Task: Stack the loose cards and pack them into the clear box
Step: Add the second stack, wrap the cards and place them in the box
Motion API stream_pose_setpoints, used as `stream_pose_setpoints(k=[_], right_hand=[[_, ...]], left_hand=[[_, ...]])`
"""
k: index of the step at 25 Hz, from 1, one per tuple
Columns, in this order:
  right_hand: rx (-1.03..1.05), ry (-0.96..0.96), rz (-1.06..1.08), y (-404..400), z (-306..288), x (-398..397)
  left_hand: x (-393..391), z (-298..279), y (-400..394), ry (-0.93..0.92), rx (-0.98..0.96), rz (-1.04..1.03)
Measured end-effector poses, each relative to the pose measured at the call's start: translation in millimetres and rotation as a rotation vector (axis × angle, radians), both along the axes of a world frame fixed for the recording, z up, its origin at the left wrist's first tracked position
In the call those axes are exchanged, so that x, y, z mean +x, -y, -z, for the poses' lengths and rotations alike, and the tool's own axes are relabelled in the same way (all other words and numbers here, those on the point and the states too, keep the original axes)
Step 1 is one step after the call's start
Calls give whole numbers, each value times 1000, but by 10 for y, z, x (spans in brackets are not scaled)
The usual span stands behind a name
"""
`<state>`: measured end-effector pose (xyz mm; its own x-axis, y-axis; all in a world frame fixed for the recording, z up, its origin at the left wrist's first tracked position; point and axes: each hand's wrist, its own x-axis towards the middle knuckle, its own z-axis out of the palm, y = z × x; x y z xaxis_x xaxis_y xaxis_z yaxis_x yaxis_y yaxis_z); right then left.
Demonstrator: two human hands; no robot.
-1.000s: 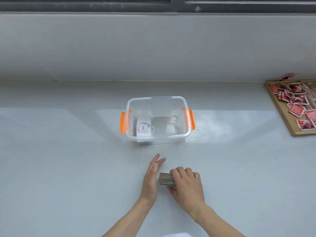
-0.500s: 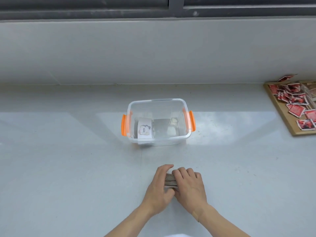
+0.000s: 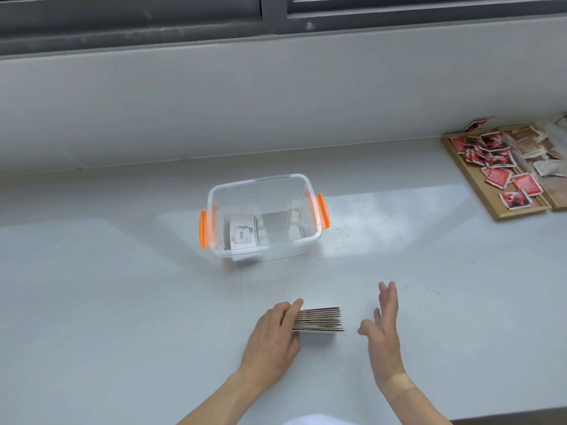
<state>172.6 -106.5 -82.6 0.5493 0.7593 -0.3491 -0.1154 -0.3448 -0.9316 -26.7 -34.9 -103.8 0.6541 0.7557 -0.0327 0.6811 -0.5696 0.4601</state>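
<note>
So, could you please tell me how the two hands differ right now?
The left hand rests against the card stack, fingers on its left end; the right hand touches nothing, clear of the stack's right end. Left fingers curl; right fingers are spread. Both are bare, near the table.

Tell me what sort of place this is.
Probably a wide indoor window ledge or counter used as a work surface: a dark window frame runs above a plain pale counter, with a wooden tray of red packets at its far right.

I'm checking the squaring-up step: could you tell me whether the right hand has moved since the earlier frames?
Yes. The right hand has come off the card stack and now hovers open to its right, apart from it.
</note>
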Motion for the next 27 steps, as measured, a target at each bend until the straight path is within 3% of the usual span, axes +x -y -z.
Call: stream_pose_setpoints(k=[3, 7, 11, 15, 17, 21, 22, 25, 27], right_hand=[[-93, -95, 20, 29, -7, -148], [-142, -110, -251, 6, 40, -384], [-142, -109, -115, -42, 56, -394], [-211, -129, -357, -39, 38, -374], [-207, 18, -477, -40, 13, -286], [-100, 891, -910, -169, -9, -275], [-60, 1027, -952, -228, -6, -293], [-103, 1212, -994, -392, -58, -317], [-169, 1195, -1015, -458, -86, -278]], left_hand=[[24, 5, 20, 4, 32, -25], [23, 4, 23, 19, 14, -41], [36, 5, 50, 18, 45, -62], [22, 11, 46, 26, 48, -79], [11, 14, 39, 19, 69, -76], [-10, 54, 30, -4, 98, -59], [-12, 51, 25, -10, 100, -52], [-30, 41, -14, -52, 111, -27], [-43, 1, -39, 29, -68, -99]])
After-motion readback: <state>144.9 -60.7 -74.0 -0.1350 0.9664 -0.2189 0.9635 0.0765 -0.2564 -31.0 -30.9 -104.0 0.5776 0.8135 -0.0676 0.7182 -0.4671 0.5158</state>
